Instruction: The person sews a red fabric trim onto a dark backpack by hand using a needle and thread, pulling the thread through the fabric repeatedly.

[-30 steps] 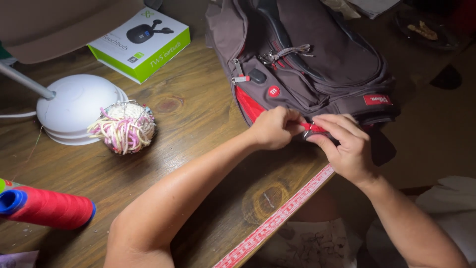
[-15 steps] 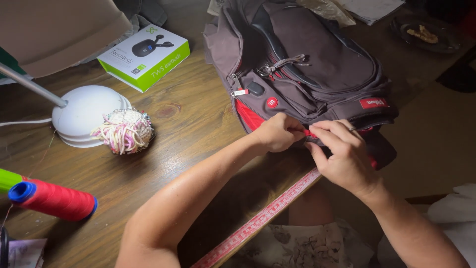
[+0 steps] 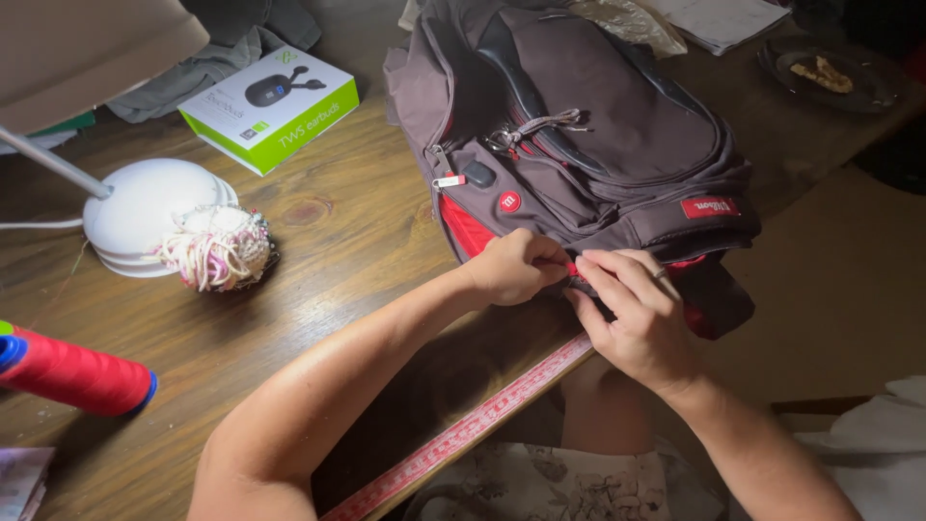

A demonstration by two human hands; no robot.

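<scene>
Both hands meet at the middle of the frame, on the near edge of a dark brown backpack (image 3: 598,145) with red trim that lies on the wooden desk (image 3: 328,289) and fills the upper centre and right. The left hand (image 3: 516,268) is curled into a loose fist, its fingers closed and pinching the red fabric at the bag's lower edge. The right hand (image 3: 637,314) sits just beside it, touching the same red edge; its fingers (image 3: 617,275) are bent and drawn together on the cloth, and whether they grip anything small between them cannot be told.

A red measuring tape (image 3: 463,439) runs along the desk's front edge, from lower centre up toward the right hand. At the left of the frame stands a white domed lamp base (image 3: 145,207) with a ball of pale tangled thread (image 3: 220,249) touching it. A red spool of thread (image 3: 77,374) lies at the lower left. A green and white box (image 3: 270,106) rests at the upper left.
</scene>
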